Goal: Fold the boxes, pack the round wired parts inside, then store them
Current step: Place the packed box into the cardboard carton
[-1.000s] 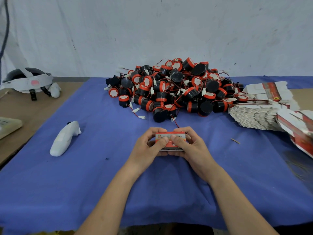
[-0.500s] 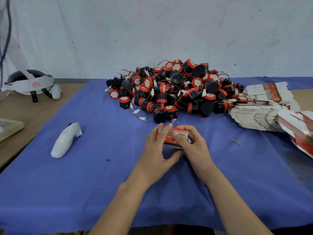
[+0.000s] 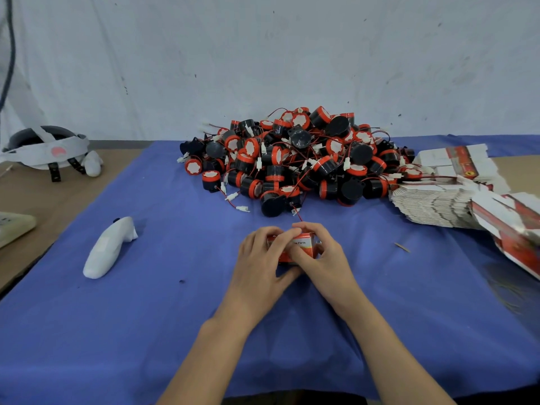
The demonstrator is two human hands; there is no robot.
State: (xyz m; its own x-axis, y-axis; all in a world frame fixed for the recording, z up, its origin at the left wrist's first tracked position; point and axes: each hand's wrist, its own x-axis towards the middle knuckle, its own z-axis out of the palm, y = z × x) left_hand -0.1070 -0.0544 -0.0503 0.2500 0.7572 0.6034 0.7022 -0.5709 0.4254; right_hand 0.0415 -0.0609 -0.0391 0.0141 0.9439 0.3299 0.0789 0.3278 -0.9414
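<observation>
- Fingers (image 3: 281, 240): those of both hands are curled and clamped on one small box at the centre of the frame. The thumbs press on its near face.
- Left hand (image 3: 260, 264): wraps the left end of the box, with the forefinger laid across the label.
- Right hand (image 3: 323, 257): covers the top and right end, fingertips over the far edge.
- Box (image 3: 304, 247): red card with a white label, folded up. I cannot tell whether its end flap is tucked in, or whether it rests on the cloth.
- Red wire (image 3: 298, 216): runs from the near edge of the pile to the top of the box. I cannot tell whether it leads inside.
- Step, as judged: closing the filled box. Brace the sides with one hand, tuck any loose wire in first, then push the flap in squarely so the card does not crease or pinch the lead.
- Round parts (image 3: 292, 159): a heap of black and red pieces above centre, their wires tangled. Lift the next one free of its neighbours.
- Flat boxes (image 3: 438, 200): an unfolded stack at the right edge of the frame.
- Cloth (image 3: 175, 317): blue, under everything.
- White controller (image 3: 109, 248): lying at left of centre.
- Headset (image 3: 46, 150): at upper left, off the cloth.
</observation>
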